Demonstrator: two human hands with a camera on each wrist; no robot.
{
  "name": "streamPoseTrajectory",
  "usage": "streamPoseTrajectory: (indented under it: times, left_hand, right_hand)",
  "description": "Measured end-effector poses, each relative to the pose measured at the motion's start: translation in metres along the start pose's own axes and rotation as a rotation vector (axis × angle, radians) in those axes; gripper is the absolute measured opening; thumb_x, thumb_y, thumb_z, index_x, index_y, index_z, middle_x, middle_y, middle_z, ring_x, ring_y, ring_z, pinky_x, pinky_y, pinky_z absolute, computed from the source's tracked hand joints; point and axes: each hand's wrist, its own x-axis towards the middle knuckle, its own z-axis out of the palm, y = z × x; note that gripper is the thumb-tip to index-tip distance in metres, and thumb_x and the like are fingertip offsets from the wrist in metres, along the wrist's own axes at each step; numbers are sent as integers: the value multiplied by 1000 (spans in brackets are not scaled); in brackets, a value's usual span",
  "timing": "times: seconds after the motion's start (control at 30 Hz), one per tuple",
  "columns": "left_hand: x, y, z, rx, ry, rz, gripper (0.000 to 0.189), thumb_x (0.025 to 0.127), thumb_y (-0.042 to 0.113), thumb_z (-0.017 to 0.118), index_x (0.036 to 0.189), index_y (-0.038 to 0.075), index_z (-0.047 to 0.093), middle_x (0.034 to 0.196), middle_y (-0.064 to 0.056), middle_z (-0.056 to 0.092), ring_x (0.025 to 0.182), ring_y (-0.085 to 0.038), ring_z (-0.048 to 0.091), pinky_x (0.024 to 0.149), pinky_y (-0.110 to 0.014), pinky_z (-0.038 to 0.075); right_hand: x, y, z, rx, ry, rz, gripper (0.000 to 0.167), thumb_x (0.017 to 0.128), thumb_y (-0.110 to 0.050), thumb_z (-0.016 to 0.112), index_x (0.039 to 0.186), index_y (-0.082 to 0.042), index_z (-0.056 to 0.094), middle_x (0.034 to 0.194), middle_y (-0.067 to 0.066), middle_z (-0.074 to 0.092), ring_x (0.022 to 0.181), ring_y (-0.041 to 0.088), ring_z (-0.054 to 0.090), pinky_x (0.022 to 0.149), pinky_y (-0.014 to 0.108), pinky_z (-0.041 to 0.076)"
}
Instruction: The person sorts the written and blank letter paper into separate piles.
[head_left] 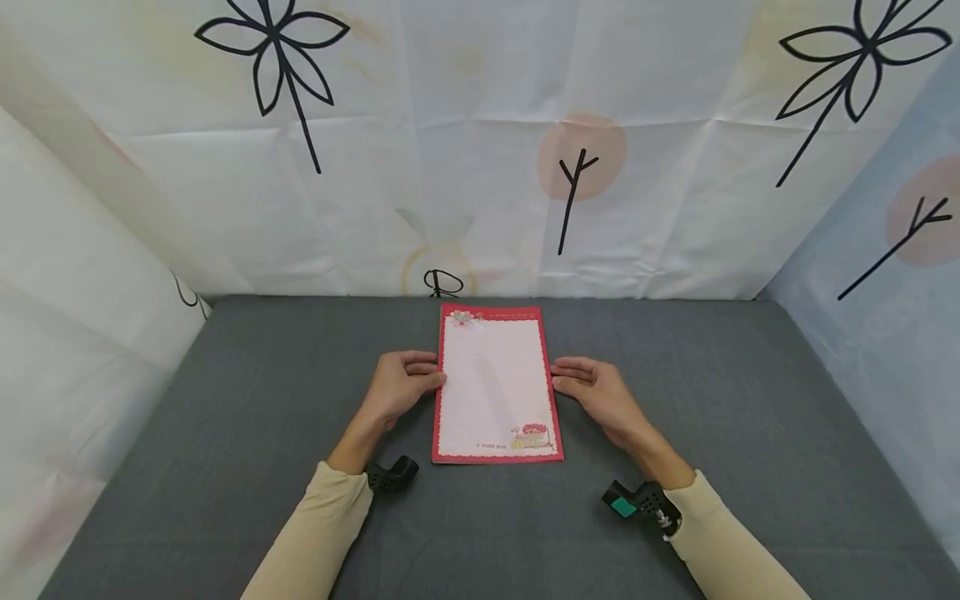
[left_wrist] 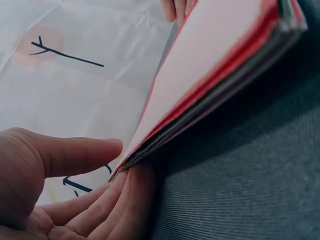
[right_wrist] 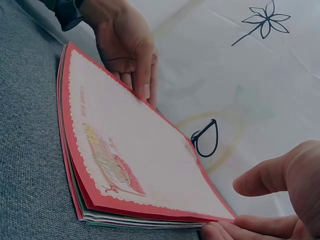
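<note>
A stack of red-bordered, lined writing paper [head_left: 491, 383] lies upright to the viewer on the grey tabletop, with small printed drawings in two corners. At its left edge is my left hand [head_left: 405, 383], its fingers touching the edge from below. The left thumb [left_wrist: 95, 154] is held over the edge, apart from the paper in the left wrist view. My right hand [head_left: 596, 392] is at the right edge. Its fingers [right_wrist: 260, 227] touch the stack's side low down, while the right thumb stays raised and apart. Several layered sheets show along the stack's side in the right wrist view.
The grey cloth-covered table [head_left: 285, 333] reaches back to a white patterned curtain [head_left: 480, 167]. Curtains also flank it on the left and right. A black wrist camera [head_left: 392, 475] sits on the left wrist, and another [head_left: 643, 498] on the right.
</note>
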Motion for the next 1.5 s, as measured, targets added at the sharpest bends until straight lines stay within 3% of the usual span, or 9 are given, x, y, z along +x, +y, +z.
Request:
streamPoseTrajectory:
  times: [0.27,0.5,0.83,1.03,1.3,1.5]
  left_hand:
    - [1,-3,3,-43,-7,1,41,90,-3,74,129,-7,62,113,-23,71,91,-24,73,79,-36,61]
    - [3,-8,3,-98,12,69,40,88,-8,74,127,-4,63,112,-22,71,91,-22,73,72,-28,59]
    - [11,-18,3,-293,24,159,36,86,-12,74,120,-10,61,103,-18,71,82,-14,72,72,-25,60]
    - [8,-20,8,-339,37,186,34,87,-14,72,119,-9,62,101,-13,72,81,-12,72,74,-26,60]
    - [4,-25,13,-371,37,276,37,89,-10,72,125,-9,61,117,-26,67,91,-14,72,81,-27,59]
    - [5,-28,14,-389,18,321,40,90,-10,71,128,-11,60,120,-29,64,92,-13,71,81,-25,58]
  right_hand:
    - [0,-1,-2,29,-2,19,46,101,-2,61,141,16,46,137,31,56,126,39,57,98,25,51]
    - [1,1,-1,47,3,9,46,101,-2,61,141,16,46,136,31,56,124,38,59,96,24,52]
    - [5,11,3,86,130,-8,42,100,-8,65,136,12,55,126,28,63,97,5,67,85,20,54]
    - [6,23,12,137,200,-98,34,95,-3,71,124,14,64,111,26,70,88,8,70,81,22,58]
    - [8,33,20,145,321,-237,25,90,5,73,113,14,70,105,32,70,85,8,70,76,20,58]
    - [10,32,20,162,343,-261,24,89,10,72,112,16,69,104,33,69,83,6,69,77,20,58]
